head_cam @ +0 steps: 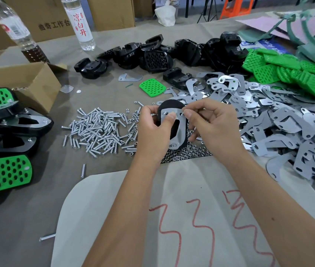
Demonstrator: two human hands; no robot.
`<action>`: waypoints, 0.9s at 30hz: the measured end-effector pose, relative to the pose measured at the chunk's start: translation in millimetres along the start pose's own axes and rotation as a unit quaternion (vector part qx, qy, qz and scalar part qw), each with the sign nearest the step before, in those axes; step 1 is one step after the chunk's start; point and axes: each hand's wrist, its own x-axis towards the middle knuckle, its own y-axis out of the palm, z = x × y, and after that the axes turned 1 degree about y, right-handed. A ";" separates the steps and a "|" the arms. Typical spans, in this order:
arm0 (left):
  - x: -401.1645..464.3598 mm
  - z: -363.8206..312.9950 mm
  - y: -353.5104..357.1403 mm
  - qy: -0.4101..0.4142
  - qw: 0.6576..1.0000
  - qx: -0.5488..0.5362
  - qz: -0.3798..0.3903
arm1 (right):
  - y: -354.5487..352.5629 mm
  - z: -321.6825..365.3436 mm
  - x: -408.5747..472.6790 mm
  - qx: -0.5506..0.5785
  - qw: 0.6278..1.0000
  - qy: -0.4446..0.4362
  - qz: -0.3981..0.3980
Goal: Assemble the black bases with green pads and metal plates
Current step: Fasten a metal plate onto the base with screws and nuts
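Left hand (157, 125) curls round black base (172, 106), thumb pinning metal plate (179, 130) so I keep holes aligned | right hand (209, 125) pinches plate's top edge, steadying it | held above nuts (187, 152), screws (98, 130) close for fastening.

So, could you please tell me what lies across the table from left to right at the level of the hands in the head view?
Finished green-padded assemblies → screw pile → left hand → black base with metal plate, held in both hands → right hand → heap of metal plates.
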 end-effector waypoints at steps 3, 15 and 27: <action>-0.4 -0.4 0.2 0.009 1.000 0.013 -0.001 | 1.0 -0.9 -0.9 -0.034 0.999 -0.006 0.000; 0.5 1.5 -0.8 0.000 1.000 -0.005 -0.002 | -0.1 3.0 -1.8 -0.154 0.982 -0.113 0.007; -1.4 0.1 0.1 -0.006 1.000 -0.007 0.018 | -2.5 5.0 -0.4 -0.162 0.978 -0.127 -0.015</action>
